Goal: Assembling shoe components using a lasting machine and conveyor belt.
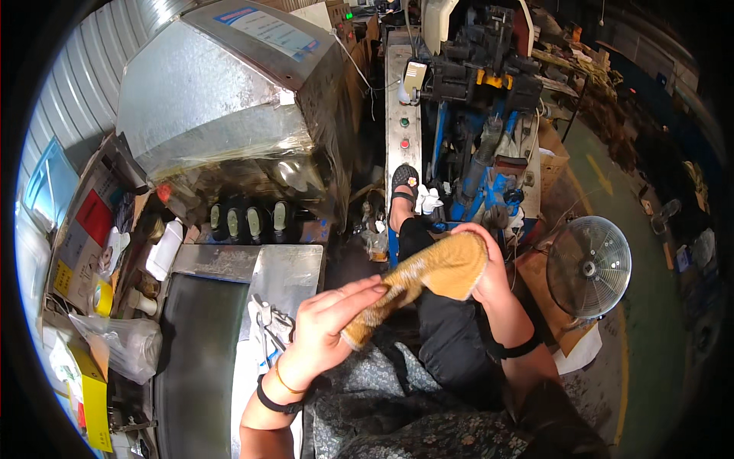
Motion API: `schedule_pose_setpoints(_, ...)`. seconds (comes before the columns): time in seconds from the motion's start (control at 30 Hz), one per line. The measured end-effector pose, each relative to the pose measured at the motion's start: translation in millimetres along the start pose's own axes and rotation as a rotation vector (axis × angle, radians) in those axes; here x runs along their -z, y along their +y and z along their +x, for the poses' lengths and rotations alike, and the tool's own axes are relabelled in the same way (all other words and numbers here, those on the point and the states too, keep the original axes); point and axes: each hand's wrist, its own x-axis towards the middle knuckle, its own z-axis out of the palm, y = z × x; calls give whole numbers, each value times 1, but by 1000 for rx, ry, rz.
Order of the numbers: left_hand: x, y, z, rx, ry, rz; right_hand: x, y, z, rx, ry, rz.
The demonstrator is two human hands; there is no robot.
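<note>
Head view: yellow cloth piece (451, 268) over lap (382, 390), held at both ends, prob. so it won't sag. L hand (325, 325) pinches lower end, R hand (493, 268) clasps upper. Fan (589, 268) at R, prob. for air.

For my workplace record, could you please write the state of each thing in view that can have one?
Left hand: closed on the left end of the tan cloth
Right hand: holding its right end
Tan cloth: bent, held up
Black shoe: worn on a foot
Clear plastic bag: crumpled
Round fan: guard on; cannot tell whether running
Dark belt: cannot tell whether moving
</note>
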Motion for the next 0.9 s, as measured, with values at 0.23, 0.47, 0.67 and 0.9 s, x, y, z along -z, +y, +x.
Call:
schedule_pose_setpoints(0.23, -11, -21, -40, 289, -179, -272, 42, -8, -6, -343, -234, 210)
schedule_pose_setpoints(0.47, -50, -37, -73, 910, 51, -1410, 65, 27, -26, -294, -116, -174)
schedule_pose_setpoints(0.67, -49, -39, -73, 872, 410, -1841, 70, 46, -56, -363, -99, -156)
schedule_pose_setpoints(0.9, -51, -10, -53, 826, 600, -1897, 4, 19, -87, 26, -421, -595)
